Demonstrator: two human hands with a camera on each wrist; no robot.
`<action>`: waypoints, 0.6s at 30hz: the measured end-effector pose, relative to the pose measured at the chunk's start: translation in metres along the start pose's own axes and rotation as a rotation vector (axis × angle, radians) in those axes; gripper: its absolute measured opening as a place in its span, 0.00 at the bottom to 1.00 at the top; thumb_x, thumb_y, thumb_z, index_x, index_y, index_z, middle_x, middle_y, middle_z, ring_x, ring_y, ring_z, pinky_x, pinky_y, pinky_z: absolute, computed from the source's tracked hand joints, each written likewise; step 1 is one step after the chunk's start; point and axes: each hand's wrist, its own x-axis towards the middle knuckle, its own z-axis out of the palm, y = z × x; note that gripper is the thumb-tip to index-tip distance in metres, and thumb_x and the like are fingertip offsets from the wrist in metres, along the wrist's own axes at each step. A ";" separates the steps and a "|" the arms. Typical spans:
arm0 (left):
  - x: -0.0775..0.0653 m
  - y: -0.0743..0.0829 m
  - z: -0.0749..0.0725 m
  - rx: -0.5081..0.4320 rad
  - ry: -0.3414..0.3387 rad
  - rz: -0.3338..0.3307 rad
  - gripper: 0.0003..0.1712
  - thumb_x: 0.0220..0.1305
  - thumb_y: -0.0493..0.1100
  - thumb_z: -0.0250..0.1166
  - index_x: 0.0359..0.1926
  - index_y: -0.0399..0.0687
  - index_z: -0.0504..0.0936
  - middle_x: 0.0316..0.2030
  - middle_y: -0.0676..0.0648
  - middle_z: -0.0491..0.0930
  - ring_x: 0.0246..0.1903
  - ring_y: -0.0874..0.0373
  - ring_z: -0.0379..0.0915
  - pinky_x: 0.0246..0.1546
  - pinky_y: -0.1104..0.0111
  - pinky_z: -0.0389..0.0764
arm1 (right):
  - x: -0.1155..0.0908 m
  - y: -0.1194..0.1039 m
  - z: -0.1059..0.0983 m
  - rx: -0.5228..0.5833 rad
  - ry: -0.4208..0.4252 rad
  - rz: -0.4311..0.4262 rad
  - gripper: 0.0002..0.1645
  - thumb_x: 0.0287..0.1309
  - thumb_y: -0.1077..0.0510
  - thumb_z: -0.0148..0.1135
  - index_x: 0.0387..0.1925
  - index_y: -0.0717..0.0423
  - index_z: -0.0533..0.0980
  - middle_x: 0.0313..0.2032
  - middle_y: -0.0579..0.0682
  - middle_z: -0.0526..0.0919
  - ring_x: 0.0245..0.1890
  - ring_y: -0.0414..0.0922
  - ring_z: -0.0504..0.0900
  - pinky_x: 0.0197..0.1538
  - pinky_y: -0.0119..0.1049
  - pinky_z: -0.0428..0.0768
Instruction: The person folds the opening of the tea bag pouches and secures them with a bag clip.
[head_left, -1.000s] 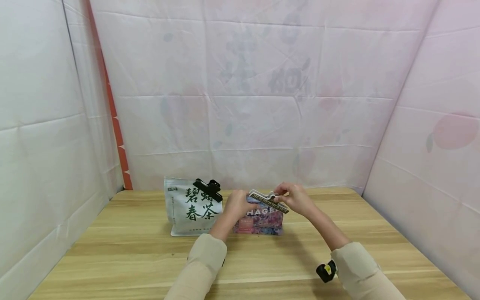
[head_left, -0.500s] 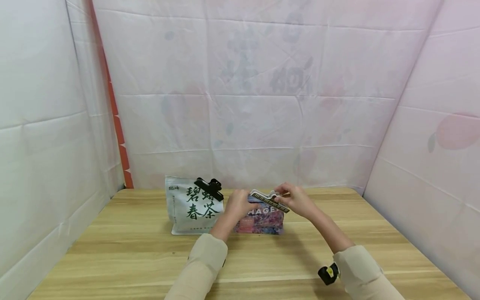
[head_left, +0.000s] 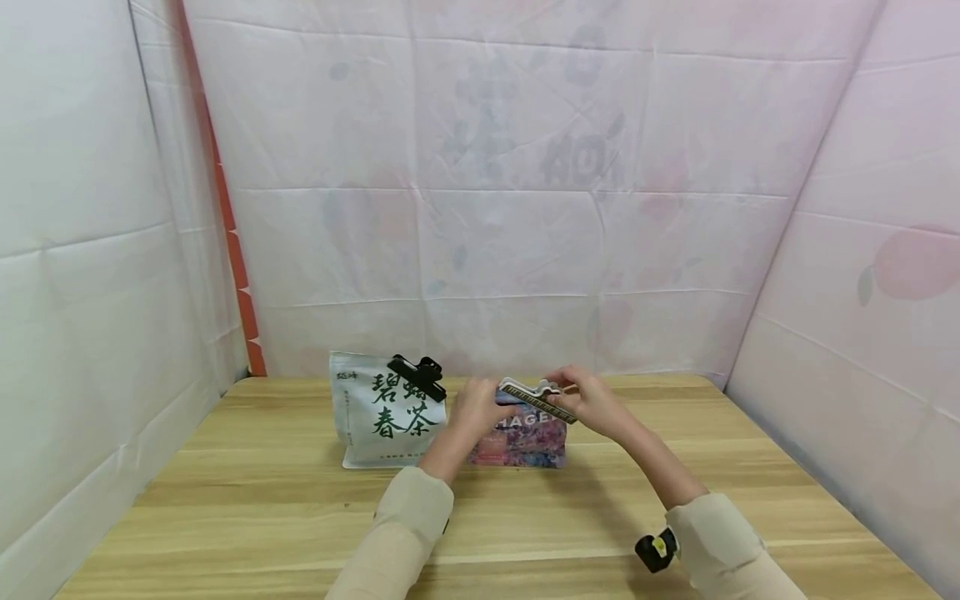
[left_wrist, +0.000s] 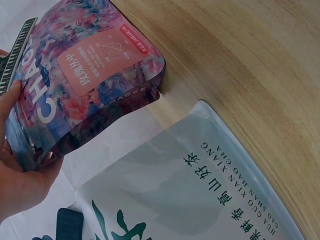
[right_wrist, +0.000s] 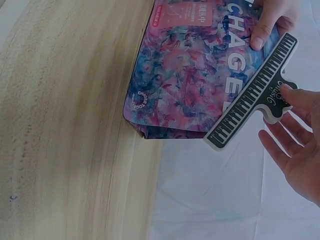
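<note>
A pink-and-blue patterned pouch (head_left: pixel 525 442) stands on the table, lettered "CHAGE". My left hand (head_left: pixel 474 412) grips its upper left corner, thumb in front, as the left wrist view shows. A clip with a piano-key pattern (right_wrist: pixel 252 95) lies slantwise across the pouch's top edge. With thumb and fingers my right hand (right_wrist: pixel 302 145) pinches the clip's handle; its other fingers spread behind. Whether the clip's jaws bite the pouch cannot be told. Left of it stands a pale tea bag (head_left: pixel 386 429) with dark green characters, a black clip (head_left: pixel 417 377) fixed slantwise on its upper right corner.
The wooden table (head_left: pixel 285 533) reaches back to a white cloth wall (head_left: pixel 510 250), with more cloth at both sides. A black wrist-camera mount (head_left: pixel 656 550) sits by my right sleeve. The tea bag stands close beside my left hand.
Both hands keep their holds on the pouch and the clip. The clip and pouch shift only very slightly; the tea bag stays put.
</note>
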 end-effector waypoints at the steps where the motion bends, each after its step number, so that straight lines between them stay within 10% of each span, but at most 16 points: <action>1: 0.000 0.000 0.000 0.009 0.000 -0.001 0.15 0.46 0.52 0.73 0.31 0.50 0.81 0.25 0.51 0.78 0.25 0.58 0.72 0.23 0.68 0.71 | 0.000 0.000 0.000 -0.006 0.001 0.001 0.14 0.54 0.70 0.61 0.44 0.69 0.74 0.39 0.58 0.76 0.41 0.56 0.76 0.44 0.48 0.75; 18: 0.002 -0.004 -0.012 0.110 -0.058 -0.003 0.19 0.53 0.60 0.65 0.35 0.52 0.79 0.22 0.53 0.75 0.19 0.59 0.68 0.16 0.69 0.66 | 0.006 -0.006 -0.002 -0.020 -0.030 -0.021 0.14 0.61 0.67 0.54 0.48 0.69 0.72 0.42 0.59 0.77 0.43 0.54 0.76 0.48 0.53 0.71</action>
